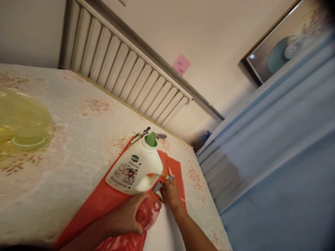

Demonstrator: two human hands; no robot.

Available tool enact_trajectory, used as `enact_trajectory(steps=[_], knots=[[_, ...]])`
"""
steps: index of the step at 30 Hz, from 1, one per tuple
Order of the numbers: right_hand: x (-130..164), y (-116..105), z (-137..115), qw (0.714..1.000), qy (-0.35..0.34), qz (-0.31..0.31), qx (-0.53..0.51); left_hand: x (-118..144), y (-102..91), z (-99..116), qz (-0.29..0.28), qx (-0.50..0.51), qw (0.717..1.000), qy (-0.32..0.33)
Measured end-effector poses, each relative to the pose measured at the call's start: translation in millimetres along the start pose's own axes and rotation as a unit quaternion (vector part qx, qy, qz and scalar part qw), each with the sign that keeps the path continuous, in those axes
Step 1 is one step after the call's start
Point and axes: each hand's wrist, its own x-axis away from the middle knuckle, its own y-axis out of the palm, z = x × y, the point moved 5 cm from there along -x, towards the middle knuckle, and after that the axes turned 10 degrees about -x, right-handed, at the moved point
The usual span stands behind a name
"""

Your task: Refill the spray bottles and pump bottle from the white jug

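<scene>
Currently the left hand (128, 214) is curled around a see-through, reddish plastic bottle (148, 216), its thumb and fingers on opposite sides. The bottle's uncapped mouth lies on the side near the right hand (171, 195), whose fingers are at a grey object (157, 187); whether they grip it cannot be told. The hands are apart, the bottle between them. Just beyond the left hand, a white jug (136, 167) with a green spout (151, 138) stands on red material (99, 205), nearer the right edge of the flower-patterned table (86, 150) than the left.
</scene>
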Motion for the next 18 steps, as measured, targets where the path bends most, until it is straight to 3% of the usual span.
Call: enact_trajectory(steps=[3, 11, 12, 15, 18], knots=[[-0.1, -19.8, -3.1, 0.998, -0.005, 0.037, -0.042, 1.1, -1.4, 1.8, -0.006, -0.004, 1.000, -0.011], [24.3, -106.4, -36.9, 0.964, -0.016, 0.135, -0.227, -2.8, 1.1, -4.0, -0.018, -0.020, 0.999, -0.025], [30.1, -112.9, -42.9, 0.950, -0.021, 0.150, -0.275, -3.5, 1.5, -4.2, -0.021, -0.020, 0.999, -0.024], [46.0, -124.4, -60.3, 0.859, -0.032, 0.186, -0.476, -4.6, 1.6, -3.3, -0.023, -0.015, 1.000, -0.015], [56.7, -128.2, -79.2, 0.805, -0.041, 0.196, -0.558, -4.1, 0.4, -3.7, -0.016, -0.013, 1.000, -0.014]])
